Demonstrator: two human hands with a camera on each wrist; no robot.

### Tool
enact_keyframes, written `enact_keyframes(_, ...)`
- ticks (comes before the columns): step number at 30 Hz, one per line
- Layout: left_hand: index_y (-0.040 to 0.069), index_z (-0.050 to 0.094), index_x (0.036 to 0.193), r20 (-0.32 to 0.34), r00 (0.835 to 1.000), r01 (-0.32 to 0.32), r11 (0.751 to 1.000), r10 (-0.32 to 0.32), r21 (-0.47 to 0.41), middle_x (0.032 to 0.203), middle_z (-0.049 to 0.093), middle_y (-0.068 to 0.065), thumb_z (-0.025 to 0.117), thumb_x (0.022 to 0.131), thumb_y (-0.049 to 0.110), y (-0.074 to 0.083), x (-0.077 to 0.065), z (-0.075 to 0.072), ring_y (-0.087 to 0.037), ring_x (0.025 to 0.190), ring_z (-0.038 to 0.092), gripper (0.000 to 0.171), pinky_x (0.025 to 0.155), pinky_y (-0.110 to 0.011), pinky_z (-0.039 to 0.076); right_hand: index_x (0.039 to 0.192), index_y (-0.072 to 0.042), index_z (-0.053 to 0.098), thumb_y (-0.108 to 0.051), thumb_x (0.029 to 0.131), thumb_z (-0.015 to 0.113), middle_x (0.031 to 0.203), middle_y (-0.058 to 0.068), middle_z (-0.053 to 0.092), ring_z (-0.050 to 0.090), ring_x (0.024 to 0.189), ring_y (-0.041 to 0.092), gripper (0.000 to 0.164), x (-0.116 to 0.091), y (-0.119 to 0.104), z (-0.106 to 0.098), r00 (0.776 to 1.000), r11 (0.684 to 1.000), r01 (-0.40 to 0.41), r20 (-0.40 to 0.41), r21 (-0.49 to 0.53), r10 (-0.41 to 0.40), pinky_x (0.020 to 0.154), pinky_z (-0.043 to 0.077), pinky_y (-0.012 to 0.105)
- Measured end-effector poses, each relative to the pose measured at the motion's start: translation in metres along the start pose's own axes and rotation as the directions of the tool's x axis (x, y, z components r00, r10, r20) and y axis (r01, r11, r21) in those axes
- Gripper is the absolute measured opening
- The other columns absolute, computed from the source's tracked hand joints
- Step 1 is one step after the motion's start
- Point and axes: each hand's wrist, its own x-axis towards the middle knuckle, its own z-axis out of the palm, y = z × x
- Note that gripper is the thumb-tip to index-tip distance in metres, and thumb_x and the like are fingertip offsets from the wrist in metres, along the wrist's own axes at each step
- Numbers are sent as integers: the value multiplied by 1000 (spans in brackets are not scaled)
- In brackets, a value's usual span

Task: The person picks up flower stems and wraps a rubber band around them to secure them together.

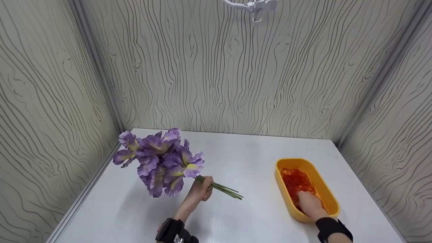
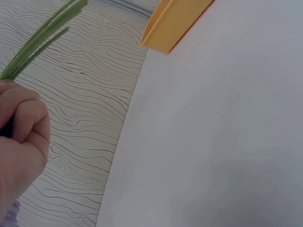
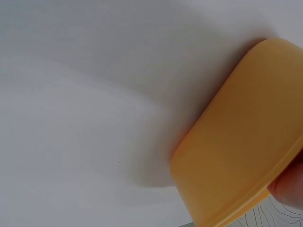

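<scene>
My left hand [image 1: 201, 189] grips a bunch of purple irises [image 1: 160, 158] by their green stems [image 1: 229, 192], held above the white table. The blooms point to the left and the stem ends stick out past my fist to the right. In the left wrist view the curled fingers [image 2: 31, 118] wrap the stems. My right hand [image 1: 309, 203] reaches down into a yellow plastic tub [image 1: 325, 190], among thin red rubber bands [image 1: 293, 179]. Its fingertips are hidden there, and I cannot tell whether they pinch any.
The white table [image 1: 249, 158] is enclosed by wood-grain-patterned panels [image 1: 216, 74] at the back and on both sides. A white fixture [image 1: 258, 6] hangs at the top of the back panel. The tub stands at the table's right side.
</scene>
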Motion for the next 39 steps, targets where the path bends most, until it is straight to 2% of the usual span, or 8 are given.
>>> enact_keyframes(3,5,35,59,9,1000,0,1000,0,-7,43,31,0,39,88,3,0,0,1,-7,37,29,30,37,-20,22,65,-7,51,4,81,55,55,2,41,42,53,20,20,-1,3,1,999,999,32,-30,-28,-32,53,38,36)
enact_keyframes(8,7,35,58,-3,1000,2,1000,-2,-10,44,32,1,39,87,2,1,1,3,-6,37,29,29,36,-19,23,70,-6,53,4,81,56,59,3,43,43,57,21,15,-3,6,-2,1000,1000,-22,5,-9,22,57,39,37)
enact_keyframes(12,8,35,57,-7,1000,1,1000,-1,-11,44,32,1,38,86,1,1,2,4,-6,37,29,30,36,-19,22,74,-5,52,1,83,55,63,4,44,43,60,21,12,-5,6,-8,998,998,-58,-7,34,58,60,40,37)
enact_keyframes(18,9,34,56,-28,1000,-7,1000,6,-20,43,32,2,38,85,1,-1,3,6,-5,36,28,30,34,-19,20,81,1,52,1,84,58,65,5,44,44,60,20,6,-4,0,-22,994,984,-72,-72,164,85,55,41,32)
enact_keyframes(21,10,34,56,-43,999,-13,1000,12,-19,41,31,2,39,84,2,-10,7,5,-5,35,28,30,34,-19,19,85,3,54,3,83,59,68,6,46,45,63,20,5,-3,-3,-28,991,971,-71,-94,226,95,57,42,31)
enact_keyframes(29,9,35,55,-30,1000,-5,1000,5,-21,41,32,2,39,86,2,3,3,7,-5,35,29,32,35,-18,21,94,7,58,8,82,60,82,10,56,50,71,23,13,2,-13,-39,987,960,-39,-136,276,79,69,47,39)
enact_keyframes(34,10,34,55,-32,999,-16,999,15,-31,40,32,3,38,86,3,5,5,8,-5,35,29,33,35,-18,22,98,8,59,5,82,61,84,10,58,51,70,21,16,0,-23,-49,985,934,-49,-135,353,103,68,48,36)
enact_keyframes(39,10,35,56,-30,999,-45,999,45,-1,42,33,2,39,86,2,9,7,8,-5,36,30,32,35,-18,22,94,5,63,2,83,61,81,8,58,50,68,21,12,-3,-34,-61,976,921,-10,-195,390,93,66,47,33)
